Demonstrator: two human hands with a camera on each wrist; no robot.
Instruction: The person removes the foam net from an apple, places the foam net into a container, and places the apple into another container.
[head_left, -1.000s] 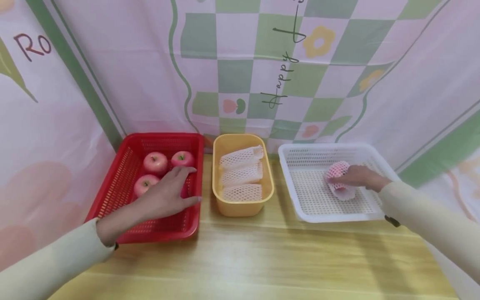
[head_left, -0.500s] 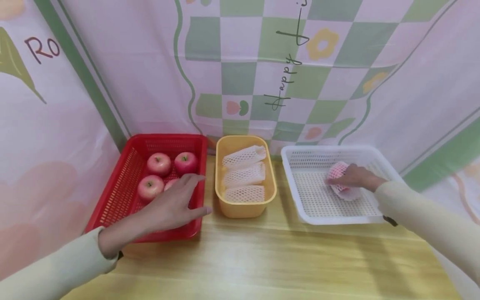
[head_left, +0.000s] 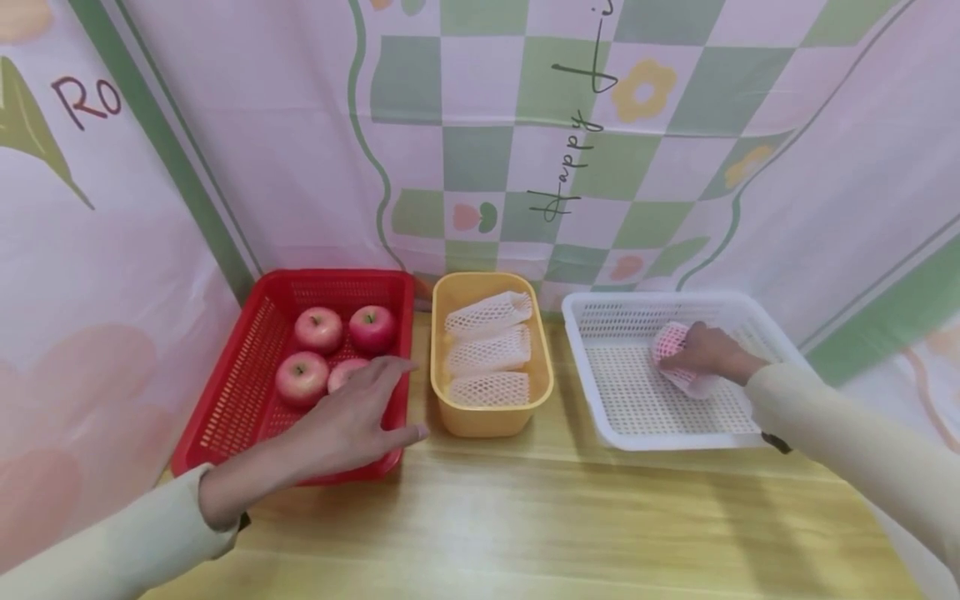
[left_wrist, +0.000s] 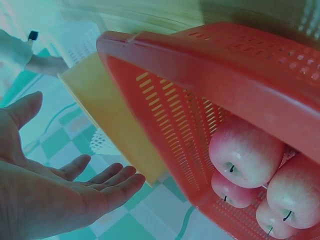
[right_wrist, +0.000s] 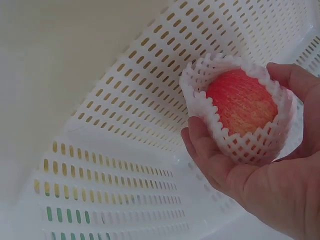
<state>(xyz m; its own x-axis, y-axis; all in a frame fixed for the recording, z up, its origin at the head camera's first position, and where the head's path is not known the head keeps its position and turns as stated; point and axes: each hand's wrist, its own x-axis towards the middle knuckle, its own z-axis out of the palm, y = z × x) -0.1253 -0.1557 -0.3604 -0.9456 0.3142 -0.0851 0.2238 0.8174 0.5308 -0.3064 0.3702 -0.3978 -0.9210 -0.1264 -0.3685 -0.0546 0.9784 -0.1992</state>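
Note:
In the white basket (head_left: 622, 437), my right hand (head_left: 708, 352) grips an apple (right_wrist: 242, 102) wrapped in a white foam net sleeve (right_wrist: 250, 147); its fingers and thumb curl round the sleeve's sides. Part of the apple's red skin shows through the sleeve's open end. My left hand (head_left: 345, 421) hovers over the near right part of the red basket (head_left: 198, 400), fingers spread and holding nothing. Several bare apples (head_left: 302, 379) lie in that basket, one partly hidden behind the left hand in the head view.
Between the two baskets stands a yellow bin (head_left: 491, 423) with several foam net sleeves (head_left: 489, 350) laid in it. All three containers stand on a wooden table (head_left: 525, 517) against a printed cloth backdrop (head_left: 480, 150).
My left hand has drawn back slightly toward the near right, uncovering more of the apples. The right hand stays in the white basket, and the wrapped apple has tilted a little in its grip.

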